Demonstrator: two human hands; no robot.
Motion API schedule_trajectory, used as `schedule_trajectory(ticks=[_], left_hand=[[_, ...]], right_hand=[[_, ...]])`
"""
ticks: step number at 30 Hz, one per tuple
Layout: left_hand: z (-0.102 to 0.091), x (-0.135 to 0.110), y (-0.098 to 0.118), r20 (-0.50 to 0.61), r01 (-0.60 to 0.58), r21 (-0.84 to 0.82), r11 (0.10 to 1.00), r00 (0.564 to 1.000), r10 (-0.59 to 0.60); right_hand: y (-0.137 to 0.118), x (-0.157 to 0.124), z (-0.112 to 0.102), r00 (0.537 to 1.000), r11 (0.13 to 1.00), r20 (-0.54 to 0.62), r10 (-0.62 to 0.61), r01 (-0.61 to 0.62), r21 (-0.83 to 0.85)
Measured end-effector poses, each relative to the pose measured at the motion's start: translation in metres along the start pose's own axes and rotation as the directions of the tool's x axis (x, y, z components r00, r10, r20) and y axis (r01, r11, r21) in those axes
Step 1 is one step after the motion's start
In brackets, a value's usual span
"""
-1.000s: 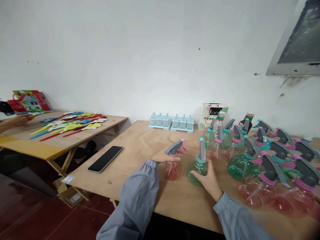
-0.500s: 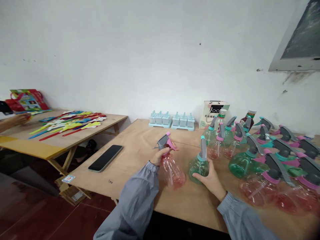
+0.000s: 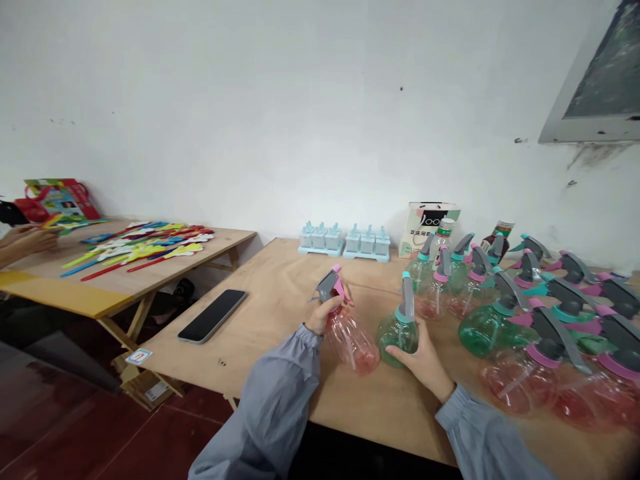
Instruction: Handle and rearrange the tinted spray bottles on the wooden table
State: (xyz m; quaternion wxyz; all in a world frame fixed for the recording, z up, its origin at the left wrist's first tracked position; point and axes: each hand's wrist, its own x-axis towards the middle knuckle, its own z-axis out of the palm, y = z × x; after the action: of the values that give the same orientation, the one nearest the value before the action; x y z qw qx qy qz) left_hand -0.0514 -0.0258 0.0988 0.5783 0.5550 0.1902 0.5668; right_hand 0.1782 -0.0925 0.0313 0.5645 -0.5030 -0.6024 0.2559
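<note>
My left hand (image 3: 327, 313) is closed around the neck of a pink spray bottle (image 3: 353, 343) with a grey and pink trigger head. That bottle leans, its base toward the right. Beside it, my right hand (image 3: 420, 357) grips the body of a green spray bottle (image 3: 387, 333), which is upright on the wooden table (image 3: 280, 273) and has a grey and teal head. Close to my right forearm stand more pink spray bottles (image 3: 510, 380) and green spray bottles (image 3: 480, 330) in a crowded group.
A phone (image 3: 213, 317) lies left of my hands. Two light-blue popsicle molds (image 3: 320, 239), a paper bag (image 3: 417, 223) and two labelled bottles stand near the wall. On another table (image 3: 115, 293), colourful long-handled plastic pieces (image 3: 150, 247) are piled near another person's hands (image 3: 30, 243).
The pink spray bottle has tilted further, its base swinging right toward the green one. My right hand and the green bottle have hardly moved. The other person's hands have lifted a colourful piece.
</note>
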Motion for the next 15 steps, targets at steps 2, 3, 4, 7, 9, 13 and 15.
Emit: schedule_trajectory(ticks=[2, 3, 4, 7, 9, 13, 15], left_hand=[[0.002, -0.0002, -0.0008, 0.003, -0.023, 0.02, 1.0, 1.0, 0.023], [0.0027, -0.0001, -0.0015, 0.008, -0.031, 0.032, 0.999, 0.999, 0.031], [0.0032, 0.0002, -0.0022, 0.012, -0.037, 0.038, 0.999, 0.999, 0.036], [0.0026, 0.0005, -0.003, 0.007, -0.081, 0.041, 0.996, 0.997, 0.08], [0.0007, 0.0001, -0.0021, -0.003, -0.113, 0.018, 0.993, 0.994, 0.113], [-0.0024, -0.0001, -0.0007, 0.007, -0.159, -0.009, 0.987, 0.987, 0.159], [-0.0012, 0.0001, -0.0007, -0.008, -0.151, -0.011, 0.988, 0.988, 0.151]], right_hand=[[-0.0005, -0.0003, -0.0002, 1.0, 1.0, 0.006, 0.007, -0.007, -0.006], [-0.0009, -0.0004, -0.0002, 1.0, 1.0, 0.006, 0.01, -0.01, -0.009], [-0.0014, -0.0005, -0.0002, 1.0, 1.0, 0.005, 0.014, -0.014, -0.014], [-0.0024, -0.0005, -0.0001, 1.0, 1.0, 0.011, 0.02, -0.02, -0.016], [-0.0021, -0.0003, -0.0001, 1.0, 1.0, 0.014, 0.021, -0.02, -0.012], [-0.0007, -0.0001, 0.0002, 1.0, 1.0, -0.007, 0.017, -0.017, -0.018], [-0.0007, -0.0002, 0.0004, 1.0, 1.0, -0.003, 0.017, -0.017, -0.015]])
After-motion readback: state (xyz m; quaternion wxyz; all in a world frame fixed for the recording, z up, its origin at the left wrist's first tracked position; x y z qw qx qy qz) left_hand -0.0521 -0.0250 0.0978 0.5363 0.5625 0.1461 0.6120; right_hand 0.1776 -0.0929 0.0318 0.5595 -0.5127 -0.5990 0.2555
